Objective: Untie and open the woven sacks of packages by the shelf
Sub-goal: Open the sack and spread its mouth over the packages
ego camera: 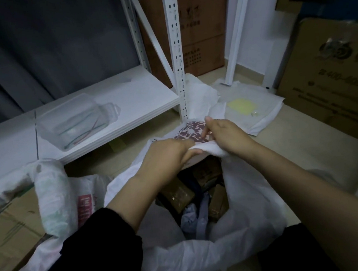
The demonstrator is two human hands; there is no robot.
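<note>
Both hands are up at the far rim of the white woven sack (237, 197) on the floor, right by the shelf (129, 100). Left hand (164, 157) and right hand (226, 134) each grip bunched rim fabric. The mouth is open, brown packages (180, 195) inside.

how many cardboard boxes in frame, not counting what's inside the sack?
3. One brown box stands behind the shelf post, one printed box at the right edge, one flattened box at lower left, partly under a sack. More may be hidden.
</note>
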